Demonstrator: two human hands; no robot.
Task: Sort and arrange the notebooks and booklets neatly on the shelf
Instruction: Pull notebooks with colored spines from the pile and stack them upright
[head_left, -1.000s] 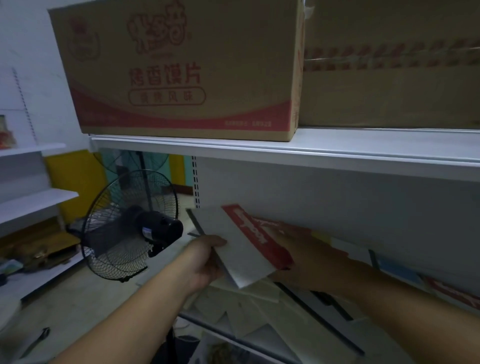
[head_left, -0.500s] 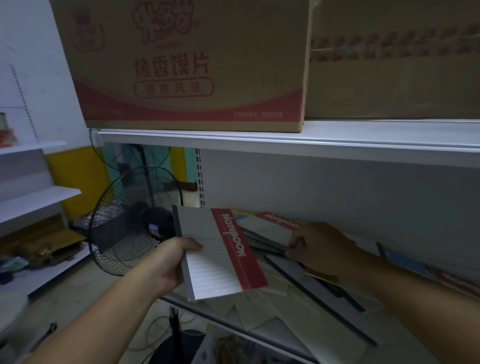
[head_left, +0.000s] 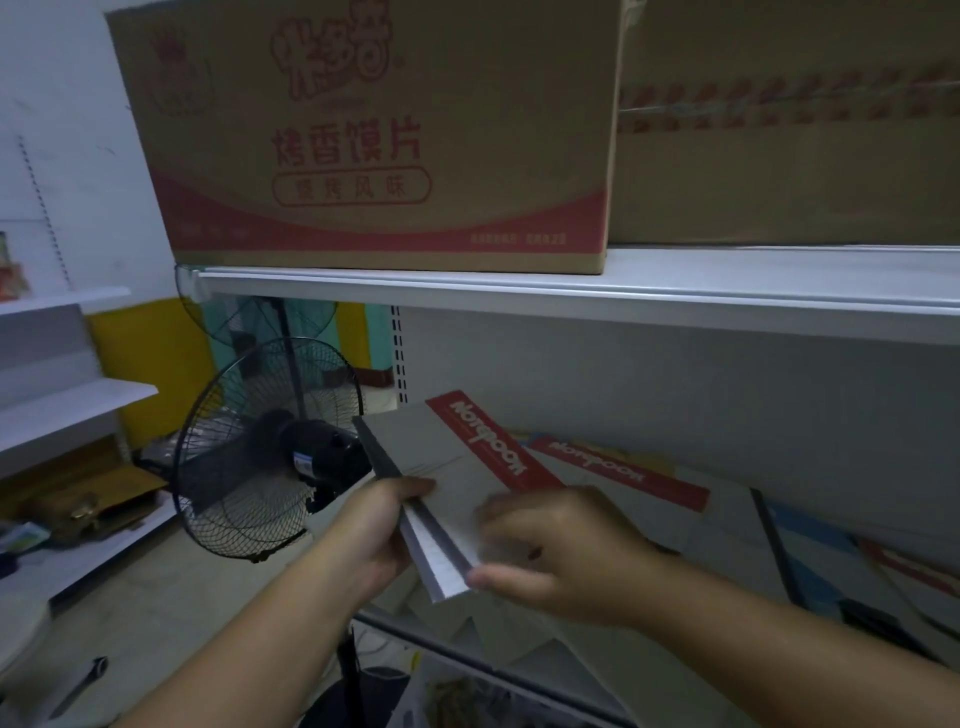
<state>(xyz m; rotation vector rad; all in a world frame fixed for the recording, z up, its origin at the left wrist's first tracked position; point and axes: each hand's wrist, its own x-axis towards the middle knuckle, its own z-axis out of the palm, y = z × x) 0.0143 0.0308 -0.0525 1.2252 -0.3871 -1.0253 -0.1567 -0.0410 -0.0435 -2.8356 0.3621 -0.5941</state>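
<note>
Both hands are up at the left end of the lower white metal shelf, holding a small stack of grey notebooks with a red title band tilted above its front edge. The left hand grips the stack's left side, thumb lying on the top cover and fingers wrapped underneath. The right hand lies on the cover near the stack's lower corner, fingers spread over the grey card and thumb hooked under the white page edges, so the stack is pinched between thumb and fingers. The right hand is blurred.

Just behind the held stack, a second grey notebook with a red band leans against the shelf's pale back panel. Further toward the right end, more booklets with blue and red covers lean in a loose row, and pale sheets lie scattered flat on the shelf below the hands.

On the upper white shelf, a brown cardboard box with red printed characters sits at the left end, touching a plain brown cardboard box to its right. Beyond the shelf's left end, a black standing fan with a wire cage stands on the floor, with white wall shelves behind it.
</note>
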